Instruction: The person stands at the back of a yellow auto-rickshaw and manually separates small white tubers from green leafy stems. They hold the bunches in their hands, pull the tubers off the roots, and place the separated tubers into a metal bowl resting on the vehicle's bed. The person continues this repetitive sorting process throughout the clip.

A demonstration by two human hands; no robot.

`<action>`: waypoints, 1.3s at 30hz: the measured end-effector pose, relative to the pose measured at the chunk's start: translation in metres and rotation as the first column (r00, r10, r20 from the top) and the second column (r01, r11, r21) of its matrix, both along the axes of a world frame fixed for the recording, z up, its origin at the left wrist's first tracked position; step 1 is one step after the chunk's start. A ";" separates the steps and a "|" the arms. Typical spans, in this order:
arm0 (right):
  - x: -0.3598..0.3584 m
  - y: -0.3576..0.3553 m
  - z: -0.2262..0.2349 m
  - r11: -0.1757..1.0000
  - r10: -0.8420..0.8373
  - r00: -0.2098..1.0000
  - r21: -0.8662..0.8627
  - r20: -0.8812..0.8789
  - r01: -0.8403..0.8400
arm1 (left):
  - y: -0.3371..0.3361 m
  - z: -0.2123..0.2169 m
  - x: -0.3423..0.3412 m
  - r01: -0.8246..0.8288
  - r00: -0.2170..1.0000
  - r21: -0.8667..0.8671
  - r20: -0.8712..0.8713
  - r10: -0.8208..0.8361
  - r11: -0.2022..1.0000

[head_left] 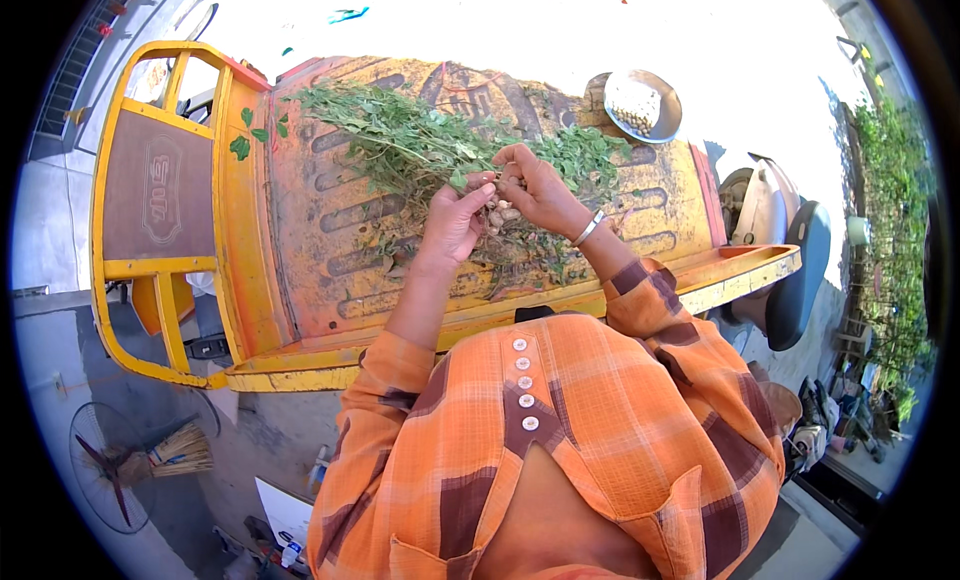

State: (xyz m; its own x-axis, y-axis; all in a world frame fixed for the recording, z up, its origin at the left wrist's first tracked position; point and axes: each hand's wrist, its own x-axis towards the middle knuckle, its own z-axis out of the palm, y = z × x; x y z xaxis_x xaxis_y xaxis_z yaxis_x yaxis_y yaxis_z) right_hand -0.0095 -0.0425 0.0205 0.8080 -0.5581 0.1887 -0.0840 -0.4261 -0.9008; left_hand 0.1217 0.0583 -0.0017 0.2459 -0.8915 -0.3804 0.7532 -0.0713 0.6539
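Observation:
Leafy green peanut plants point(400, 130) lie in a heap across the worn yellow cargo bed. My left hand point(455, 225) is closed around the root end of a plant, thumb and forefinger pinched together. Close against it, my right hand point(540, 192), with a bracelet at the wrist, has its fingers curled at the same roots. Pale peanut pods point(502, 215) hang in a cluster between and just below the fingers. The right fingertips appear pinched on a pod, partly hidden by the hand itself. A metal bowl point(670, 118) holding loose peanuts stands at the bed's far right.
A yellow railing with a brown panel point(160, 185) rises at the bed's left end. The bed's raised near edge point(300, 365) runs in front of my body. A dark seat point(800, 275) stands to the right. At lower left are a fan point(110, 465) and a broom point(180, 450).

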 end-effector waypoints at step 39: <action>0.004 0.024 0.011 0.733 -0.070 0.994 0.681 0.081 -0.004 | 0.003 -0.011 0.007 -0.087 0.959 -0.156 -0.281 0.040 0.984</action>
